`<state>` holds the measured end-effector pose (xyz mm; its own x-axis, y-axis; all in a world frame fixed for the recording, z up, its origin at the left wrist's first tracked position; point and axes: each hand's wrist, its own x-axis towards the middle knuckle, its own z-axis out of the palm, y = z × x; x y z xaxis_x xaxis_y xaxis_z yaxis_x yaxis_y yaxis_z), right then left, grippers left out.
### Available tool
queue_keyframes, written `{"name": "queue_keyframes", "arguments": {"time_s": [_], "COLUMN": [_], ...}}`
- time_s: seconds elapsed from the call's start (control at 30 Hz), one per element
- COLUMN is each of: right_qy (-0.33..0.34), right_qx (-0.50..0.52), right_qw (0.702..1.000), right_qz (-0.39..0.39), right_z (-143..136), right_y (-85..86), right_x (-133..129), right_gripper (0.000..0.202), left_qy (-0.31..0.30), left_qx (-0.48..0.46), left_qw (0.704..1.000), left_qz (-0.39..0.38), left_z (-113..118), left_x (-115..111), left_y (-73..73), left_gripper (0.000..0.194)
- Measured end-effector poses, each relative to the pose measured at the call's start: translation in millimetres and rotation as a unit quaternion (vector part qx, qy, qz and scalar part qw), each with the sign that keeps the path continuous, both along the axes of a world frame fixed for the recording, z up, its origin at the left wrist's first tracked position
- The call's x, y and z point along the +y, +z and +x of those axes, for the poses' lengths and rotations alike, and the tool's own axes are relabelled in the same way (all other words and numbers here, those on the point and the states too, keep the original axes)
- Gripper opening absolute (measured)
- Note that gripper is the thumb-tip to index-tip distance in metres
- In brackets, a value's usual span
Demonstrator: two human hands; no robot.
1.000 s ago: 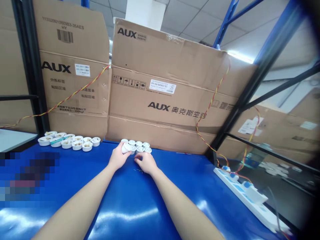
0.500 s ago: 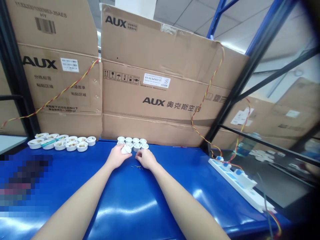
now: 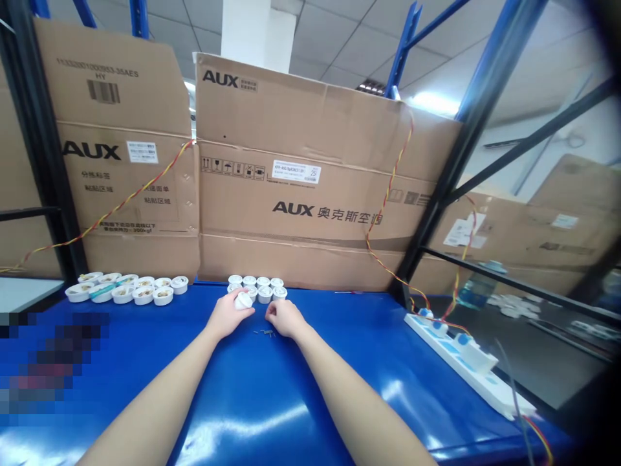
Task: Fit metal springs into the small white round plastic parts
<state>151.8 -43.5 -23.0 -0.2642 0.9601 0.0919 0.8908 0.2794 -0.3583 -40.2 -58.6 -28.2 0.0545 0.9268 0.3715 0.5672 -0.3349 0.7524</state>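
Evidently, the two hands work apart over a blue desk [image 3: 252,401], one gripping a white cup [image 3: 243,300].
The left hand [image 3: 227,314] is clamped on that cup; the right hand [image 3: 287,318] has its fingertips pinched together, contents impossible to tell. Small dark pieces [image 3: 268,333] lie at the right hand's eight o'clock, lidded tubs [image 3: 263,282] at the hands' twelve, filled tubs [image 3: 143,296] around nine.

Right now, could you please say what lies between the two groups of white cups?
In the head view, bare blue tabletop lies between the left cups and the right cups.
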Motion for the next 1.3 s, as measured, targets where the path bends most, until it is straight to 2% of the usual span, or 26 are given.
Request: {"name": "queue_keyframes", "arguments": {"time_s": [0.07,0.2,0.3,0.43,0.63,0.8,1.03,1.17,1.23,1.3], "right_qy": [0.016,0.047,0.111,0.157,0.123,0.111,0.119,0.102,0.077,0.056], "right_qx": [0.003,0.038,0.160,0.318,0.416,0.451,0.476,0.459,0.447,0.442], "right_qw": [1.000,0.998,0.981,0.934,0.892,0.877,0.858,0.871,0.886,0.895], "right_qz": [-0.004,0.023,0.027,-0.044,-0.127,-0.127,-0.150,-0.139,-0.101,-0.032], "right_z": [1.2,-0.6,-5.6,-10.1,-8.4,-7.8,-6.3,-7.1,-8.5,-11.0], "right_y": [-1.3,-2.2,-0.2,4.5,8.0,5.9,0.5,0.5,3.9,9.2], "right_x": [0.8,-2.2,-5.5,-8.3,-10.1,-6.9,-2.3,-2.4,-4.3,-8.3], "right_gripper": [0.012,0.012,0.015,0.022,0.025,0.027,0.027,0.028,0.029,0.027], "left_qy": [0.000,-0.006,-0.031,-0.071,-0.066,-0.020,-0.017,-0.028,-0.017,-0.004], "left_qx": [-0.009,0.001,0.016,0.024,0.044,0.047,0.041,0.046,0.042,0.030], "left_qw": [1.000,1.000,0.997,0.990,0.984,0.983,0.984,0.990,0.992,0.993], "left_qz": [0.005,0.028,0.073,0.121,0.161,0.174,0.172,0.133,0.118,0.114], "left_z": [0.3,1.6,4.4,10.2,14.6,14.6,13.8,12.1,10.7,9.3], "left_x": [-0.5,-5.1,-11.2,-18.2,-22.1,-20.7,-20.3,-18.5,-16.7,-15.0], "left_y": [-0.6,1.6,6.6,11.7,13.7,12.0,10.6,9.7,9.2,9.1], "left_gripper": [0.048,0.032,0.025,0.022,0.015,0.017,0.017,0.032,0.034,0.029]}}
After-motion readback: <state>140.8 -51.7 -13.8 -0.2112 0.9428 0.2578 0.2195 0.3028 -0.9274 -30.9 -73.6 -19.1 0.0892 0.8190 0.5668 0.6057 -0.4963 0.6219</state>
